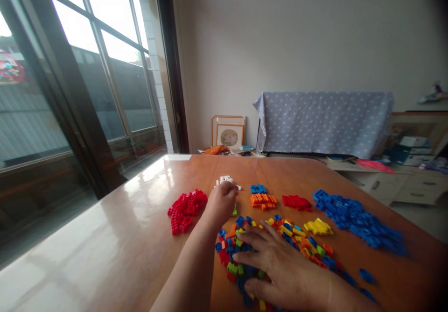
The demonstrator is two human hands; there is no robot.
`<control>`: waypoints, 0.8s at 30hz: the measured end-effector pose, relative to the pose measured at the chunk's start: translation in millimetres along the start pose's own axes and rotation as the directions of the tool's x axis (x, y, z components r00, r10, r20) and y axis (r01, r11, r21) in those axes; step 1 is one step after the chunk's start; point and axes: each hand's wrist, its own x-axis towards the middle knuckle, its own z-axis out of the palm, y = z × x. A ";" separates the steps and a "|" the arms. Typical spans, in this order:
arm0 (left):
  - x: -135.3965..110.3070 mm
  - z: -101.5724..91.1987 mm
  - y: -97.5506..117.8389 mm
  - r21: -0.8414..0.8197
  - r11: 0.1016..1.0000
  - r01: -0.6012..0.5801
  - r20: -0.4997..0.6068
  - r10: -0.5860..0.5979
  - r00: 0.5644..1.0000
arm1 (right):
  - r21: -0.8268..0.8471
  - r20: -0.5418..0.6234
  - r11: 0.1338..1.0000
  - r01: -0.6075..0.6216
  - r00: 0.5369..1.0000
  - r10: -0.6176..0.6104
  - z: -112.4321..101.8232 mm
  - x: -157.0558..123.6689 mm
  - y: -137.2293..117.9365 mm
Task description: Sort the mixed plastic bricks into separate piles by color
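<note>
My left hand (222,202) reaches forward to a small heap of white building bricks (226,179). Its fingers are curled together, and whatever they may pinch is hidden. Just beneath its fingertips a few green bricks (234,210) lie on the table. My right hand (271,256) rests with fingers spread over a pile of mixed coloured building bricks (234,269), covering part of it. Red bricks (185,211) are heaped to the left of my left forearm.
Sorted groups stand on the wooden table (133,218): light blue bricks (258,189), orange bricks (263,202), flat red bricks (296,202), yellow bricks (318,227) and a long blue heap (357,218). Stray blue pieces (367,275) lie at the right. Glass doors stand left.
</note>
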 end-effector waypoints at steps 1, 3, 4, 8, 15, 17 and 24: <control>-0.2 1.1 -0.2 0.022 1.000 0.003 0.010 -0.003 1.000 | 0.003 -0.007 1.000 -0.014 1.000 0.014 -1.0 0.1 0.8; -2.1 3.0 -0.1 0.090 0.996 0.004 0.033 -0.007 0.999 | 0.005 -0.030 0.999 -0.051 0.998 0.051 -4.3 -0.3 5.3; -3.8 3.3 0.5 0.130 0.992 -0.004 0.043 -0.001 0.999 | 0.002 -0.039 0.997 -0.071 0.997 0.071 -6.1 -1.0 9.0; -14.0 -1.6 8.0 0.301 0.950 -0.085 0.153 0.040 0.987 | -0.033 -0.062 0.988 -0.151 0.987 0.148 -11.7 -7.0 29.3; -25.9 -17.3 17.6 0.577 0.804 -0.142 0.310 -0.056 0.949 | -0.074 -0.182 0.981 -0.182 0.969 0.166 -18.3 -16.2 56.5; -26.4 -17.8 16.2 0.620 0.769 -0.157 0.337 -0.079 0.938 | -0.070 -0.236 0.980 -0.188 0.957 0.166 -19.1 -16.4 59.3; -26.6 -7.0 11.3 0.696 0.694 -0.182 0.411 -0.178 0.894 | -0.045 -0.316 0.983 -0.176 0.936 0.153 -22.0 -15.6 62.1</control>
